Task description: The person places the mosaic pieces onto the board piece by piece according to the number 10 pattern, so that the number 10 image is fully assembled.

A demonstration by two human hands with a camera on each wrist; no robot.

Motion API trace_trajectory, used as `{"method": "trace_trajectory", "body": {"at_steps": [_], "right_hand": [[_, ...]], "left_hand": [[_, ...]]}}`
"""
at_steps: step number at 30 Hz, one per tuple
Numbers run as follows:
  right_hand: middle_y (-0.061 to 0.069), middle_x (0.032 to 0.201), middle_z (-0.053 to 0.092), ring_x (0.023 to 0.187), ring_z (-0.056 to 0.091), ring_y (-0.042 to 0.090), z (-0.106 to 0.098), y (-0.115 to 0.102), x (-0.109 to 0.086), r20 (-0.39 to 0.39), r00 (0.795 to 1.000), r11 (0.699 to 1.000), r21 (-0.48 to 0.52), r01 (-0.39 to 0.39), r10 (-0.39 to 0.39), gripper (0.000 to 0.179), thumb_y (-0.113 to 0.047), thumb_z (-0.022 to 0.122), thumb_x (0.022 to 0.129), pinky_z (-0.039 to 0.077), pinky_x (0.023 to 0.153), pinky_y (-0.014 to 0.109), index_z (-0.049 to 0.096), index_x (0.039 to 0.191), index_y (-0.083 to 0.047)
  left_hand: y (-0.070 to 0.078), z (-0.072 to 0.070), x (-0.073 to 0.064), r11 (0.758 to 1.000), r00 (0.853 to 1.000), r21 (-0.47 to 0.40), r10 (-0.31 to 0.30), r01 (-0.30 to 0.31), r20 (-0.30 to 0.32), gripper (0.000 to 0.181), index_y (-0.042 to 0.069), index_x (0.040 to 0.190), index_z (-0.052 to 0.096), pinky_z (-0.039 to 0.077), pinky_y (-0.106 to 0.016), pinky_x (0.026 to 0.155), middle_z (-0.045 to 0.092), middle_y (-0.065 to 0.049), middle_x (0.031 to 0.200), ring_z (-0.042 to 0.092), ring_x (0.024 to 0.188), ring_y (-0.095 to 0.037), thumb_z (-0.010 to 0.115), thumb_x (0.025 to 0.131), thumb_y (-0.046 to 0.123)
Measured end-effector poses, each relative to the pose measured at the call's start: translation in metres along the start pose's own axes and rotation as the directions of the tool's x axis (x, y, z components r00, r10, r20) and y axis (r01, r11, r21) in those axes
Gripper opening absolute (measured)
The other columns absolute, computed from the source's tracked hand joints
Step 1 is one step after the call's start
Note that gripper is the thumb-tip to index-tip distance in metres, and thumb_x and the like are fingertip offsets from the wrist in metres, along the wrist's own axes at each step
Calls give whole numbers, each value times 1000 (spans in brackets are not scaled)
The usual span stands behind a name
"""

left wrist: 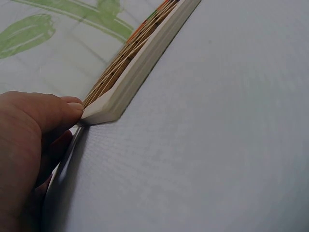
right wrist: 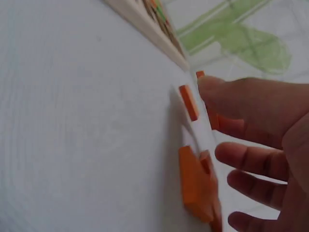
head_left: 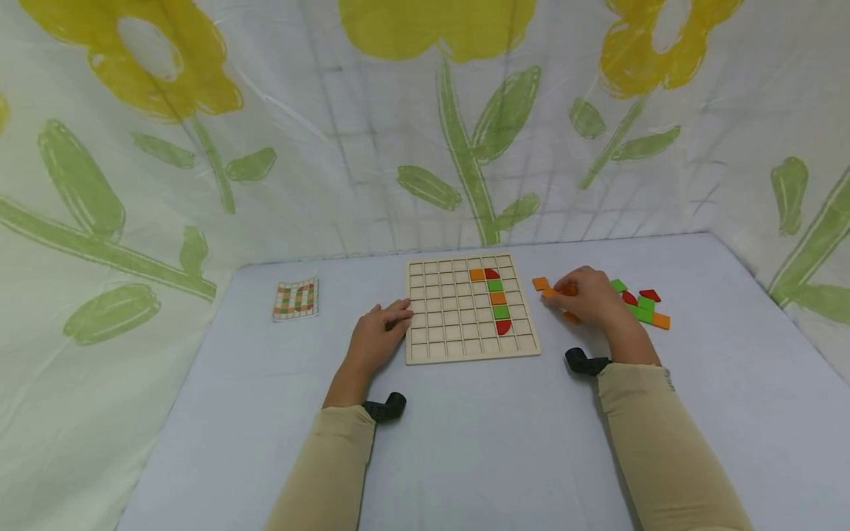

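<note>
A square wooden grid board (head_left: 434, 321) lies at the middle of the table. My left hand (head_left: 378, 339) rests at its left edge, with thumb and fingertips touching the rim (left wrist: 118, 104) in the left wrist view. To the right of the board, my right hand (head_left: 587, 299) pinches an orange tile (right wrist: 213, 117) between thumb and index finger, the other fingers spread behind. A second orange tile (head_left: 541, 283) lies by the fingertips, and more orange tiles (right wrist: 193, 181) sit below the hand, partly hidden. A column of red, green and orange tiles (head_left: 498, 298) fills cells on the board's right side.
Right of my right hand is a loose pile of green, red and orange tiles (head_left: 644, 310). A small card with a coloured grid pattern (head_left: 295, 299) lies on the left of the table. Behind the table hangs a flower-printed curtain (head_left: 372, 147).
</note>
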State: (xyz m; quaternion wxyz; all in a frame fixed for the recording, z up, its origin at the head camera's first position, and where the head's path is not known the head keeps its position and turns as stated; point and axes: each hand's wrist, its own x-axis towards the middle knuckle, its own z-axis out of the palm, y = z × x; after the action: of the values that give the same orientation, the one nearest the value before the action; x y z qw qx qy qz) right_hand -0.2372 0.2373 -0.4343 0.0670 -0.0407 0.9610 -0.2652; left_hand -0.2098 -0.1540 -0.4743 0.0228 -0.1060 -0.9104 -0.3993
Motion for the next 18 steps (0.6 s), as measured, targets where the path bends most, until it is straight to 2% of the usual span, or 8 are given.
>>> {"method": "trace_trajectory", "body": {"at_steps": [3,7,10,14,18], "right_hand": [[19,126,57,114,50,37,0,-9,0,28,1000,999,50,2,-4,43,-38,72,89,48,98,53,68,114,-3],[11,124,60,115,52,32,8,-33,-1,80,993,992,103,75,-83,37,-38,73,87,49,97,50,69,112,-10],[9,120,61,113,53,30,17,-50,-4,130,979,982,132,137,-154,34,-36,73,87,49,95,47,70,111,-12],[6,117,62,105,57,25,29,-65,-7,187,964,978,132,165,-188,35,-36,76,85,52,90,42,70,112,-13],[4,111,62,98,56,20,38,-74,-7,221,947,972,104,213,-231,34,-37,78,84,52,86,38,72,108,-13]], "left_hand": [[1,-1,-1,1000,1000,-16,-12,12,16,24,10,118,73,21,-35,125,59,4,139,50,134,-14,64,96,18],[1,-3,-1,1000,1000,-19,-23,23,18,25,10,118,73,20,-32,125,59,6,139,50,135,-12,64,97,19],[-1,-2,-1,1000,1000,-16,-12,12,17,24,10,118,73,20,-34,125,59,5,139,50,134,-13,64,96,18],[-1,0,0,1000,1000,-13,11,-11,29,25,9,119,72,21,-36,125,59,3,139,50,135,-15,64,97,18],[-1,-1,0,1000,1000,-2,-13,13,23,25,11,119,72,20,-33,125,58,6,139,50,134,-12,64,97,19]]}}
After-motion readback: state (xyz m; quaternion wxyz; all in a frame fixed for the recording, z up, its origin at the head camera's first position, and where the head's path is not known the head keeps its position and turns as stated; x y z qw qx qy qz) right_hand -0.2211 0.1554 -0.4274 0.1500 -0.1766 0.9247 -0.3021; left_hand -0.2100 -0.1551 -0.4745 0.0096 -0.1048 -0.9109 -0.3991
